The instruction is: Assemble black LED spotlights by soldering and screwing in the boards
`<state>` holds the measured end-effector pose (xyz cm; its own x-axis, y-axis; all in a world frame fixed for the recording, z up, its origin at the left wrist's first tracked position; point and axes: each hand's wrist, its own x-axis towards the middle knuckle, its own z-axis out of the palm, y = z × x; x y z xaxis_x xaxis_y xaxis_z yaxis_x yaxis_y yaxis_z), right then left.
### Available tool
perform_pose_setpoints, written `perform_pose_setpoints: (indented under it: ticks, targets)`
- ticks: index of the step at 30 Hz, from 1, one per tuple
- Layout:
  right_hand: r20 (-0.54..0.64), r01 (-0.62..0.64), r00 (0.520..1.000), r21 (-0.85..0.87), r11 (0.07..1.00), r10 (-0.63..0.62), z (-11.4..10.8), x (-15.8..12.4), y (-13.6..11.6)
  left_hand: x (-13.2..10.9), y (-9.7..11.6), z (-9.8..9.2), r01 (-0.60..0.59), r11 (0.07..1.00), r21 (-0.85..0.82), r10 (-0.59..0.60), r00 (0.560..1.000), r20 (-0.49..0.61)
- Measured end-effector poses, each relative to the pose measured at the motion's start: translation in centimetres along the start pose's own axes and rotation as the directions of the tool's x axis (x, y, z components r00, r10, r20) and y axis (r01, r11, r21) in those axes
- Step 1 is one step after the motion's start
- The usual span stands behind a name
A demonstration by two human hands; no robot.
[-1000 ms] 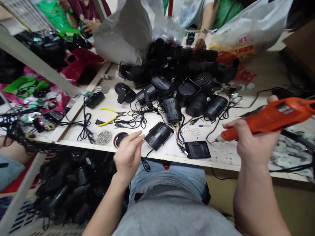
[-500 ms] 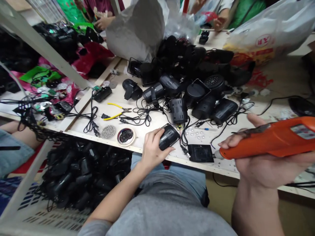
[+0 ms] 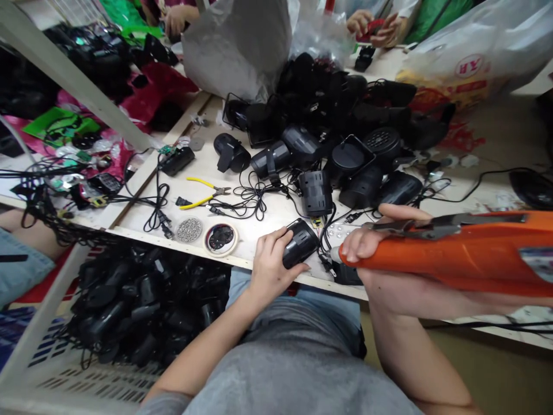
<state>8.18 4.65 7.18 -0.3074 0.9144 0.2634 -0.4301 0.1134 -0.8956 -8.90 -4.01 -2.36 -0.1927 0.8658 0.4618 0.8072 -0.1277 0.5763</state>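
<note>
Left hand (image 3: 272, 268) on a black speaker housing (image 3: 301, 243), right hand (image 3: 389, 285) around an orange electric screwdriver (image 3: 440, 252).

Across the tabletop (image 3: 259, 231): yellow-handled pliers (image 3: 207, 193), a round mesh grille (image 3: 189, 229), then the housing at the near edge, left fingers (image 3: 270, 245) wrapped over it; right fingers (image 3: 358, 242) curled around the screwdriver, its tip near the housing. Far right, a plastic bag (image 3: 470, 46) bears a red round logo (image 3: 469, 65), perhaps "HY"; the screwdriver's label is unreadable.

orange electric tool (image 3: 449, 253) cut off at right edge, co-worker's sleeve (image 3: 401, 8) cut off at top
</note>
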Motion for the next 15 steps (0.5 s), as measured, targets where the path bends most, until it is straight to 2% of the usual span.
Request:
perform_pose_setpoints:
  ticks: [3,11,15]
  targets:
    - [0.023,0.085,0.996,0.038,0.996,-0.086,1.0,-0.2,0.3,0.1,0.1,-0.1,0.019,1.0,-0.012,-0.019,1.0,0.016]
    - [0.039,0.118,0.992,0.022,0.993,-0.119,1.5,0.2,2.0,0.2,-0.2,-0.5,0.013,1.0,-0.025,-0.011,0.998,0.067]
    - [0.057,0.114,0.992,0.014,0.993,-0.114,1.6,-0.6,3.0,1.2,1.1,-1.7,0.037,0.995,0.091,-0.054,0.979,0.194]
